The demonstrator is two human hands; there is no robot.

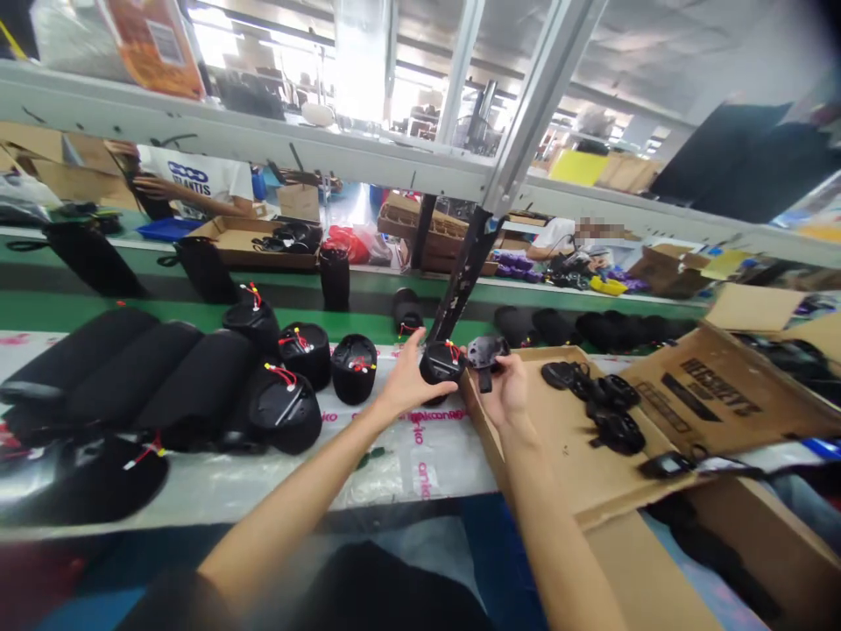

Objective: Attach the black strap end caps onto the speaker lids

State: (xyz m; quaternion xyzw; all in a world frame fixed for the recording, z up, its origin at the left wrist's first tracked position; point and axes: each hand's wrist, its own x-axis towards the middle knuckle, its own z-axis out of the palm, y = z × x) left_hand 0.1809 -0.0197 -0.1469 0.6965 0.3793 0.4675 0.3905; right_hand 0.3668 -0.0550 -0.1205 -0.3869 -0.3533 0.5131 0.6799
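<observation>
Bare forearms [289,517] stretch out over the bench, and the left hand [413,381] is wrapped around a black cylindrical housing [437,364] with red-and-yellow wires on top! The right hand [505,394] pinches a flat black plastic part [487,353] just beside it. Matching parts [614,416] lie in a cardboard tray [565,447] to the right, more wired housings [306,355] stand on the bench [420,464] to the left, and a green conveyor belt [263,315] runs behind.
</observation>
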